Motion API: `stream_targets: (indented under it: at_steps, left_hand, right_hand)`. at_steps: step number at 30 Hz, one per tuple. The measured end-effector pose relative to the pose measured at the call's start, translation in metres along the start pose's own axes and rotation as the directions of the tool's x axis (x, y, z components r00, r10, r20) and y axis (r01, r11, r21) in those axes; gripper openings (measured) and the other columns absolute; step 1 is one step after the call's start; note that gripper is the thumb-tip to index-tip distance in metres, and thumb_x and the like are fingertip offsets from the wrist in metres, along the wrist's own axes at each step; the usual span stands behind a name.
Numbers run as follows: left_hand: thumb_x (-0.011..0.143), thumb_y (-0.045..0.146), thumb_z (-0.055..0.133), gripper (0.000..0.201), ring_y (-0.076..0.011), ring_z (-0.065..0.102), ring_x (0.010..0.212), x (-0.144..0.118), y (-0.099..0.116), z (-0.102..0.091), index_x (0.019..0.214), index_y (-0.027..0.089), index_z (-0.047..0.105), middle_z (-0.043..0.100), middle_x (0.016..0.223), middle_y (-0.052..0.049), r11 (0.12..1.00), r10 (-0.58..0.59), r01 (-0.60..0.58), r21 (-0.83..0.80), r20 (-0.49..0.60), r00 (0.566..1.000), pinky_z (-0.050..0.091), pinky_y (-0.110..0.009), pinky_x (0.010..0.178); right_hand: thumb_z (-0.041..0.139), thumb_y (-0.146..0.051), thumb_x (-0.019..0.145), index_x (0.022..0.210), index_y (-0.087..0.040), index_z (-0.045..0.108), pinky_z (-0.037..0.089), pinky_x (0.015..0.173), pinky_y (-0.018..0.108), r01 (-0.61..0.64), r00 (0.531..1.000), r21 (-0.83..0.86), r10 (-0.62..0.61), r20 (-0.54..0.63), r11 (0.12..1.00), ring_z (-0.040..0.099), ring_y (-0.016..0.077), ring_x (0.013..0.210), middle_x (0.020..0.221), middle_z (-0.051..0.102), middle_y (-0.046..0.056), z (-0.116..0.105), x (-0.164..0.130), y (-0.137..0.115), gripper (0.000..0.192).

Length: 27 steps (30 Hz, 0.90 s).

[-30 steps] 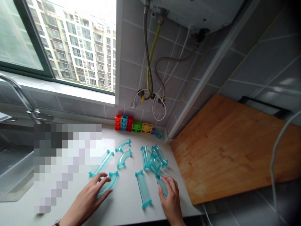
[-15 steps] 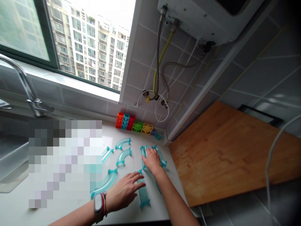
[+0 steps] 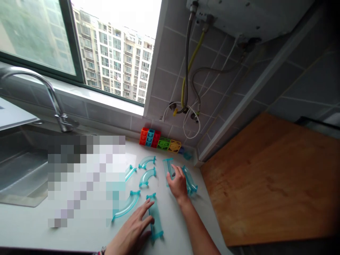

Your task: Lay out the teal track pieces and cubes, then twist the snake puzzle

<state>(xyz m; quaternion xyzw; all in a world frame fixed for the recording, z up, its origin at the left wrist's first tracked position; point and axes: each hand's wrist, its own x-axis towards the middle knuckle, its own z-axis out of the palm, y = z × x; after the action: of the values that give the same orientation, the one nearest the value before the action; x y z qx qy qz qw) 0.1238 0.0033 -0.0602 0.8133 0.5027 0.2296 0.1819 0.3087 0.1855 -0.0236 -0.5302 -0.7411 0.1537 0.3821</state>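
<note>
My left hand [image 3: 135, 226] reaches in from the bottom with its fingers spread. Its fingertips rest at the left edge of a straight translucent teal track piece [image 3: 157, 221] lying on the white counter. My right hand [image 3: 177, 182], fingers also apart, is over another straight track piece [image 3: 167, 164] farther back and covers part of it. Whether it presses on that piece I cannot tell. Right of this hand lies a curved track piece [image 3: 190, 180]. To the left are a large curved piece [image 3: 129, 207] and two smaller curves [image 3: 147, 177], [image 3: 147, 161].
Coloured plastic blocks [image 3: 160, 141] stand along the wall. A sink [image 3: 22, 177] with a faucet [image 3: 50, 92] is on the left, a wooden board [image 3: 265, 184] on the right. Pixelation hides part of the counter. Hoses [image 3: 188, 63] hang above.
The view has shifted, so most things appear farther right. Against the counter, the near straight piece has moved left along with my left hand. My right hand stays near the far straight piece.
</note>
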Motion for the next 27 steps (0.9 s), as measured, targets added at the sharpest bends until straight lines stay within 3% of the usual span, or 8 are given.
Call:
stream_targets:
  at_steps: [6, 11, 14, 16, 19, 21, 23, 27]
  left_hand:
    - [0.073, -0.006, 0.048, 0.056, -0.0312, 0.032, 0.158, 0.012, -0.012, 0.0, 0.119, 0.022, 0.066, 0.042, 0.168, -0.012, 0.997, 0.008, -0.008, 0.074, 0.003, 1.0, 0.041, -0.052, 0.124]
    - [0.082, -0.001, 0.05, 0.054, -0.0342, 0.035, 0.156, 0.041, -0.017, -0.018, 0.128, 0.023, 0.068, 0.043, 0.167, -0.011, 0.999, 0.019, -0.021, 0.035, 0.046, 0.999, 0.039, -0.057, 0.124]
    - [0.098, 0.017, 0.054, 0.038, -0.0354, 0.039, 0.155, 0.055, 0.0, -0.024, 0.133, 0.027, 0.066, 0.051, 0.162, -0.01, 0.996, 0.002, -0.001, -0.085, 0.016, 1.0, 0.039, -0.058, 0.124]
    - [0.102, 0.031, 0.059, 0.038, -0.0319, 0.056, 0.143, 0.058, 0.02, -0.021, 0.139, 0.031, 0.06, 0.063, 0.149, -0.01, 0.965, -0.052, 0.054, -0.255, 0.012, 0.999, 0.049, -0.051, 0.118]
    - [0.101, 0.043, 0.063, 0.052, -0.0216, 0.074, 0.099, 0.055, 0.049, -0.01, 0.148, 0.033, 0.044, 0.072, 0.109, -0.005, 0.827, -0.154, 0.17, -0.536, 0.075, 0.985, 0.066, -0.034, 0.084]
    - [0.102, 0.047, 0.059, 0.051, -0.0175, 0.069, 0.08, 0.051, 0.058, -0.005, 0.146, 0.032, 0.04, 0.063, 0.091, 0.0, 0.758, -0.228, 0.226, -0.612, 0.077, 0.971, 0.061, -0.025, 0.061]
    - [0.102, 0.048, 0.057, 0.046, -0.0158, 0.065, 0.073, 0.046, 0.054, -0.008, 0.141, 0.031, 0.042, 0.057, 0.088, 0.002, 0.782, -0.303, 0.255, -0.569, 0.01, 0.953, 0.054, -0.022, 0.053]
    - [0.094, 0.052, 0.068, 0.047, -0.0138, 0.06, 0.066, 0.031, 0.024, -0.036, 0.133, 0.031, 0.051, 0.06, 0.095, 0.0, 0.921, -0.338, 0.288, -0.264, -0.171, 0.925, 0.053, -0.025, 0.056]
  right_hand:
    - [0.049, -0.042, 0.103, 0.131, -0.018, 0.061, 0.059, 0.069, 0.031, -0.084, 0.981, 0.344, 0.139, -0.138, 0.935, 0.067, 0.0182, 0.082, 0.116, 0.069, 0.012, -0.012, -0.071, -0.014, 0.039]
    - [0.06, -0.054, 0.098, 0.128, -0.019, 0.059, 0.051, 0.053, 0.024, -0.366, 0.871, 0.783, 0.481, 0.098, 0.503, 0.059, 0.0149, 0.061, 0.073, 0.061, -0.002, -0.014, -0.146, -0.007, 0.045]
    - [0.066, -0.056, 0.095, 0.125, -0.019, 0.06, 0.054, 0.054, 0.026, -0.371, 0.854, 0.845, 0.499, 0.147, 0.385, 0.061, 0.0161, 0.062, 0.072, 0.062, -0.001, -0.018, -0.171, -0.009, 0.049]
    - [0.068, -0.054, 0.094, 0.128, -0.02, 0.06, 0.058, 0.059, 0.03, -0.343, 0.878, 0.868, 0.45, 0.162, 0.358, 0.065, 0.0176, 0.066, 0.08, 0.068, 0.003, -0.023, -0.18, -0.013, 0.049]
    - [0.066, -0.051, 0.096, 0.132, -0.022, 0.06, 0.062, 0.07, 0.035, -0.284, 0.926, 0.879, 0.347, 0.148, 0.383, 0.071, 0.0221, 0.082, 0.102, 0.072, 0.01, -0.034, -0.183, -0.02, 0.047]
    - [0.064, -0.048, 0.097, 0.131, -0.023, 0.062, 0.062, 0.07, 0.034, -0.263, 0.935, 0.836, 0.341, 0.098, 0.481, 0.07, 0.0223, 0.086, 0.109, 0.071, 0.011, -0.042, -0.181, -0.021, 0.042]
    - [0.063, -0.043, 0.097, 0.126, -0.023, 0.065, 0.062, 0.066, 0.03, -0.269, 0.935, 0.72, 0.352, 0.036, 0.64, 0.069, 0.0203, 0.085, 0.115, 0.069, 0.011, -0.048, -0.178, -0.017, 0.035]
    - [0.064, -0.027, 0.094, 0.116, -0.023, 0.07, 0.063, 0.071, 0.032, -0.227, 0.97, 0.373, 0.245, 0.0, 0.9, 0.069, 0.0171, 0.075, 0.119, 0.068, 0.01, -0.049, -0.171, -0.002, 0.023]
